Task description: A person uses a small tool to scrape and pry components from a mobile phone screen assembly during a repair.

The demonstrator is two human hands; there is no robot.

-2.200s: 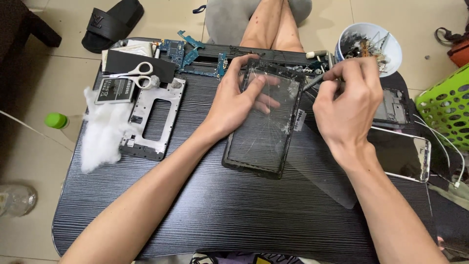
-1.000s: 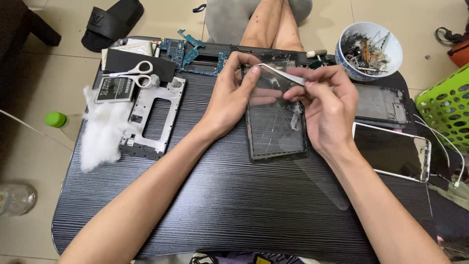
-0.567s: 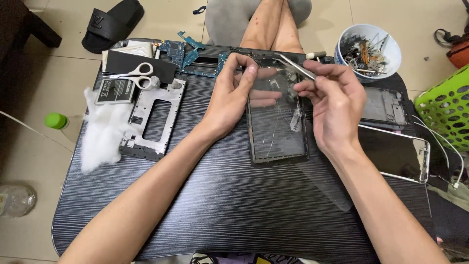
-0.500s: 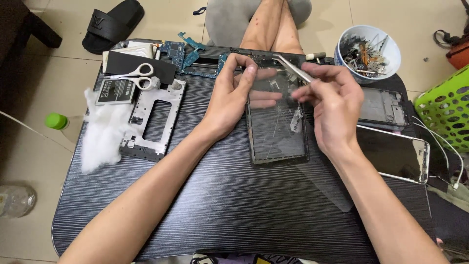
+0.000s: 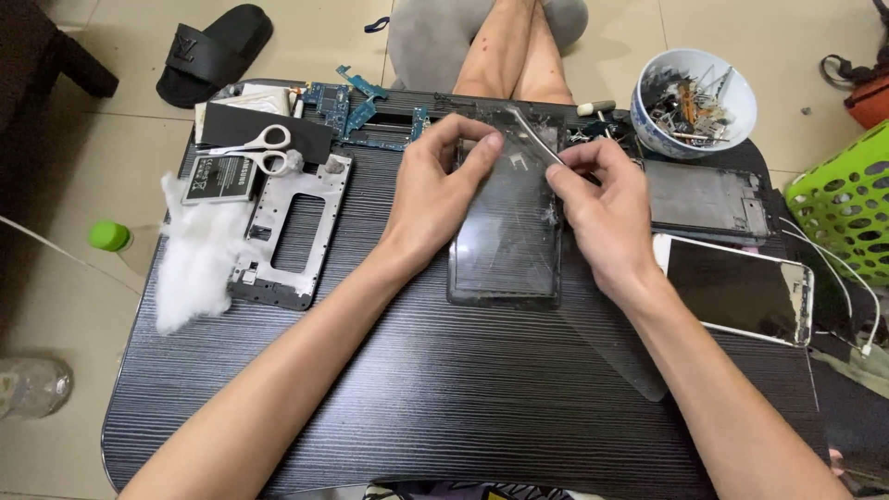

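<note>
A cracked dark tablet screen [image 5: 507, 243] lies flat in the middle of the low black table [image 5: 444, 389]. My left hand [image 5: 435, 190] rests on its upper left edge, thumb and fingers pressing on the glass. My right hand [image 5: 607, 208] pinches metal tweezers [image 5: 535, 137] whose tip points up-left over the top of the screen. A clear plastic film [image 5: 611, 333] lies under my right forearm, partly hidden.
At the left are a grey metal frame [image 5: 287, 231], cotton wool [image 5: 193, 264], scissors [image 5: 255, 153], a battery [image 5: 220, 179] and circuit boards [image 5: 356, 111]. At the right are a white bowl of parts [image 5: 693, 102], a metal backplate [image 5: 706, 199], a white-edged phone [image 5: 736, 289] and a green basket [image 5: 847, 208].
The screen has been turned from a tilt to lie square. My right hand came in from the bowl side with the tweezers and now holds them over the screen's top.
</note>
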